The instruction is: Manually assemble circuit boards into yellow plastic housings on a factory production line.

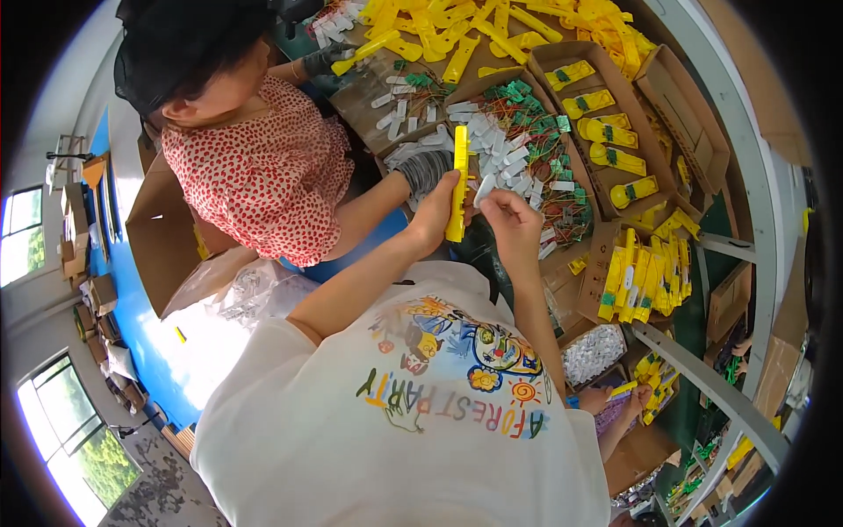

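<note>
- Left hand (434,209) gripped a long, narrow yellow part (460,180), notched along its edge.
- Right hand (515,220) pinched a small, oblong white piece (484,189), seemingly smooth.

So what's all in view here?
Held casing: one, yellow, centre
Held piece: one, white, centre
Loose casings: many, yellow, top
Small pieces: many, white, upper centre
Wired parts: many, green, beside small pieces
Stacked casings: many, yellow, right
Boxes: several, brown, both sides
Co-worker: one, red-patterned top, left
Other hands: two, bare, lower right
Windows: two, bright, left
Shirt: one, white, lower centre
Left fingers: one set, bare, on held casing
Right fingers: one set, bare, on held piece
</note>
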{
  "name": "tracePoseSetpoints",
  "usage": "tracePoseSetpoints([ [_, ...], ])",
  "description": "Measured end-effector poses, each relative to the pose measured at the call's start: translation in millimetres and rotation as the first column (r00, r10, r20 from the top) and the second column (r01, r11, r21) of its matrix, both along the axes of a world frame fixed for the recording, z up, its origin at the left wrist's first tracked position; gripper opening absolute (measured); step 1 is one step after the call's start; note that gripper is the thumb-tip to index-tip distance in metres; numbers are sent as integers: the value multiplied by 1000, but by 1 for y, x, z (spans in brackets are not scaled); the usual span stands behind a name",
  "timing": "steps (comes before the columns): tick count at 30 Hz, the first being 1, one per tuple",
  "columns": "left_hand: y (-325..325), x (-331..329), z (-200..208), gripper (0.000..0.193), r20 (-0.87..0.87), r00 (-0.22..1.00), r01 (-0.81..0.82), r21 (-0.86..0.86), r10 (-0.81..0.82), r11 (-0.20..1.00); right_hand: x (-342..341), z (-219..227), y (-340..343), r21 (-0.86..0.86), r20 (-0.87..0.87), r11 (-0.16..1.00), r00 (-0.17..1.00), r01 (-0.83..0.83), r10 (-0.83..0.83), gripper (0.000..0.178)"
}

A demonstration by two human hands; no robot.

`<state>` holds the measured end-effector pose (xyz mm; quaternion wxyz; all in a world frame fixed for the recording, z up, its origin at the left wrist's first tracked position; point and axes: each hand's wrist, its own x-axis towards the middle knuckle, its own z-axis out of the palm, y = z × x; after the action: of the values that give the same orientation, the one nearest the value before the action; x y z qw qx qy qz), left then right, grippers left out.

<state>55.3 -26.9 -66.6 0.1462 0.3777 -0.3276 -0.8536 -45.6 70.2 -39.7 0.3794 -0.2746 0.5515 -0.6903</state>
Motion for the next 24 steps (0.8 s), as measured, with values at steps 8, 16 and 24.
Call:
tracePoseSetpoints([
  [8, 10, -12, 6, 45, 119, 978, 186, -95, -174, 978, -8, 6, 8, 142, -94, 990, 996, 12, 2, 20],
  [16, -5, -11, -4, 40, 94, 959, 285, -342, -269, 895, -15, 6, -11, 148, -133, 988, 989, -41, 61, 21],
  [24, -32, -7, 6, 46, -157, 984, 103, 94, -88, 990, -171, -99, -128, 222, -967, 752, 241, 621, 86, 23],
])
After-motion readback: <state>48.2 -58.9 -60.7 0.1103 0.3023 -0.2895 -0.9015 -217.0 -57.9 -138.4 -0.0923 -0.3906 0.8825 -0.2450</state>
